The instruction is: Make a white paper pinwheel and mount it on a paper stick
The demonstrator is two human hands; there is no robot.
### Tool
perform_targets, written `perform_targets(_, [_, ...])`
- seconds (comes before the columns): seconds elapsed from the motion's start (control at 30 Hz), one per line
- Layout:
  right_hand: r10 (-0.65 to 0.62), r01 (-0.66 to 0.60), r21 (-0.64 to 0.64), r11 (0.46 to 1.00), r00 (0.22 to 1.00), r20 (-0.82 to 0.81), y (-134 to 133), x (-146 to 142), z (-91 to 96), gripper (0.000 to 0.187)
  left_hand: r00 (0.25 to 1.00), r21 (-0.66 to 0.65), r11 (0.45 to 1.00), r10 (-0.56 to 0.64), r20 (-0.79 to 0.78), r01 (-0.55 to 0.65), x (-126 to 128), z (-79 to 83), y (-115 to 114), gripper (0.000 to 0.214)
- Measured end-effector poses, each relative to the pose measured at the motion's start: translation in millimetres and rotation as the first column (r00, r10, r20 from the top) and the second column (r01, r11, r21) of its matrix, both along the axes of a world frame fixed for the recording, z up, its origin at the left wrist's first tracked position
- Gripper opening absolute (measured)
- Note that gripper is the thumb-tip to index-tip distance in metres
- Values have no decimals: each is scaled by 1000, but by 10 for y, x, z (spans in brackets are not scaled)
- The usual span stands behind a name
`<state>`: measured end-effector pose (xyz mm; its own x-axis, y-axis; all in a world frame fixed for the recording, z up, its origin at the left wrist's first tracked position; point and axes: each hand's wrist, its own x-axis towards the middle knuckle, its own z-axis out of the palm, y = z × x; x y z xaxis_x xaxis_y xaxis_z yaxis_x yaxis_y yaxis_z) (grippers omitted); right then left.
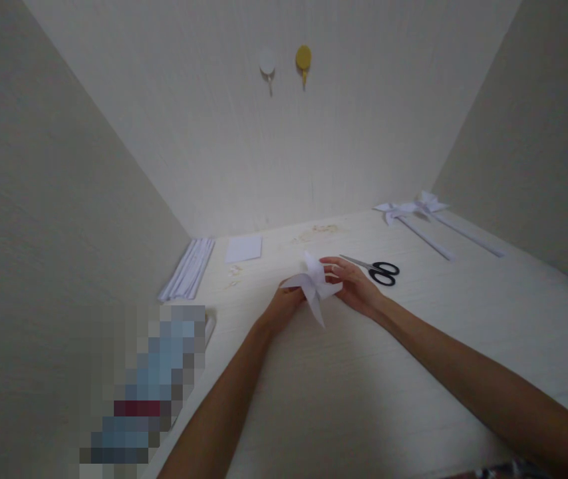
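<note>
A white paper pinwheel (314, 287) with pointed, curled blades is held up just above the pale table. From its left, my left hand (283, 307) grips it, with the fingers largely hidden behind the paper. My right hand (356, 285) is closed at its right side, with curved fingers behind and against a blade. Just beyond the right hand, scissors with black handles (374, 269) lie on the table, their blades pointing left.
Two white pinwheels (428, 203) on paper sticks (426, 239) lie at the back right. White paper strips or rolled sticks (187, 269) and a square of paper (244, 249) lie at the back left. Yellow (303, 57) and white hooks (267, 63) are on the wall. A pixelated object (159, 372) stands left.
</note>
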<state>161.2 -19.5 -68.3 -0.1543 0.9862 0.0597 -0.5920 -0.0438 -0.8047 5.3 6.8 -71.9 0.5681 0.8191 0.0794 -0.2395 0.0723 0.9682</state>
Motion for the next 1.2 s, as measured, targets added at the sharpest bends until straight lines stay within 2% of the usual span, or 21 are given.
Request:
perform_targets(0.13, [165,-165,-24,986,986,-1,1,13,-28,30,1000,-112,994,-12,-6,12,1,-7,-14,24])
perform_targets(0.27, [209,-209,21,978,978,2,12,9,-73,36,1000,-173,985,-1,19,4,0,-26,-9,29])
perform_targets(0.37, [220,-221,31,975,975,31,26,16,-104,40,1000,-139,990,-18,-4,17,-7,-37,-2,30])
perform_targets(0.5, [217,-219,22,975,974,68,29,21,-116,42,997,-78,996,-49,-55,45,-11,-10,-8,33])
perform_targets(0.6, [186,-189,20,982,978,91,12,11,-94,41,995,-82,994,-80,-59,75,1,18,-19,35])
perform_targets(0.77, [157,-160,12,987,982,107,-15,-5,-61,41,995,-81,996,-44,-92,36,4,6,-15,30])
perform_targets(0.97, [145,-148,18,989,982,125,-10,-1,-72,36,983,-15,998,-63,-174,61,-17,-9,6,27])
perform_targets(1.2, [113,-115,13,993,985,132,-8,-10,-73,35,985,0,1000,-27,-172,27,0,-11,8,25])
